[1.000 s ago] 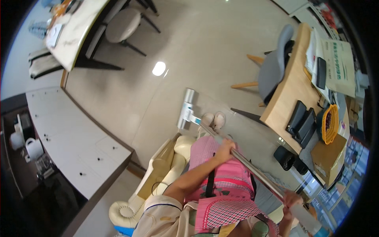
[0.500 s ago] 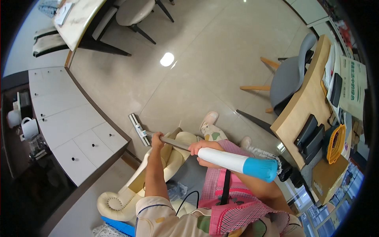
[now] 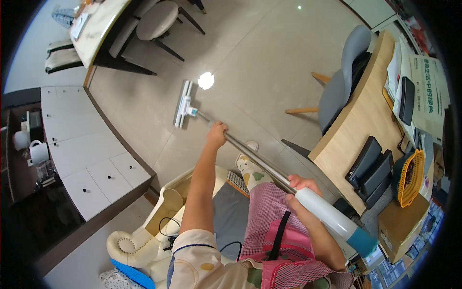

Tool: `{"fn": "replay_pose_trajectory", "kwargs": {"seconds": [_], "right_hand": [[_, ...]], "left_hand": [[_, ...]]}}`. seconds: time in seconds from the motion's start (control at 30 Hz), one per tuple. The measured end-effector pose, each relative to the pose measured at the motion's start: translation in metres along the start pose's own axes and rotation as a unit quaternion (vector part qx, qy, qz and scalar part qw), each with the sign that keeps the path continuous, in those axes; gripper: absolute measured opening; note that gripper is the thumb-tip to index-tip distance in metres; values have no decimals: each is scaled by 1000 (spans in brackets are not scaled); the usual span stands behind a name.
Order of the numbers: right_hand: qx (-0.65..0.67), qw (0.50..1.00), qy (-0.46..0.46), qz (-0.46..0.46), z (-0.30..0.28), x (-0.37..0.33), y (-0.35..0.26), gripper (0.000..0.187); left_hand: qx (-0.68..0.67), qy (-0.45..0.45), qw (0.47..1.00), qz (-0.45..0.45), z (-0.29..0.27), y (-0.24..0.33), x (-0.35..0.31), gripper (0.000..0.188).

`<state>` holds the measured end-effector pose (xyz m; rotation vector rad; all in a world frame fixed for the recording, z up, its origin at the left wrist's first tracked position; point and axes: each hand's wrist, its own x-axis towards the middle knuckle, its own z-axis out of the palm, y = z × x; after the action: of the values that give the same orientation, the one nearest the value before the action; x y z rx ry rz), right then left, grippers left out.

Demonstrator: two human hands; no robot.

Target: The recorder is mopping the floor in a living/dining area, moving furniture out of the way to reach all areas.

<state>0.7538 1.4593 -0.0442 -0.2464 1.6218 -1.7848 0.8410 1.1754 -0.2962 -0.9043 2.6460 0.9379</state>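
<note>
A long mop slants across the view, gripped in both hands. Its flat white and grey head [image 3: 183, 104] is over the tiled floor, left of the bright light reflection. It looks tilted, and I cannot tell whether it touches the floor. My left hand [image 3: 217, 134] is closed around the metal pole [image 3: 255, 158] near the head. Farther back, my right hand [image 3: 302, 187] grips the pole just where the thick white and blue handle [image 3: 329, 214] begins. That handle points down and to the right, past my pink checked apron [image 3: 262, 204].
White cabinets [image 3: 91, 144] line the left. A cream sofa [image 3: 171, 202] with a grey cushion [image 3: 231, 212] is close by my legs. At right stand a wooden desk [image 3: 344, 135] and a grey chair [image 3: 339, 91]. A table [image 3: 96, 36] and a stool [image 3: 158, 21] are at far left.
The mop head has moved forward, away from the sofa, out over the floor. Both hands have moved with the pole, the left reaching farther out. The handle end has swung lower right.
</note>
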Motion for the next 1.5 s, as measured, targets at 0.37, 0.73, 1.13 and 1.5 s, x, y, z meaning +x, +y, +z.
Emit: {"fn": "replay_pose_trajectory", "kwargs": {"seconds": [0.37, 0.73, 1.13, 1.5], "right_hand": [[32, 980, 160, 115, -157, -214, -16, 30], [-177, 954, 211, 118, -282, -415, -151, 28], [-148, 978, 126, -70, -305, -364, -81, 31], [-7, 998, 2, -59, -273, -306, 59, 30]], "left_hand": [[-59, -60, 994, 71, 165, 169, -127, 13], [-89, -321, 907, 256, 286, 369, -350, 16], [-76, -234, 955, 165, 204, 331, -294, 25], [78, -147, 985, -55, 229, 224, -239, 26]]}}
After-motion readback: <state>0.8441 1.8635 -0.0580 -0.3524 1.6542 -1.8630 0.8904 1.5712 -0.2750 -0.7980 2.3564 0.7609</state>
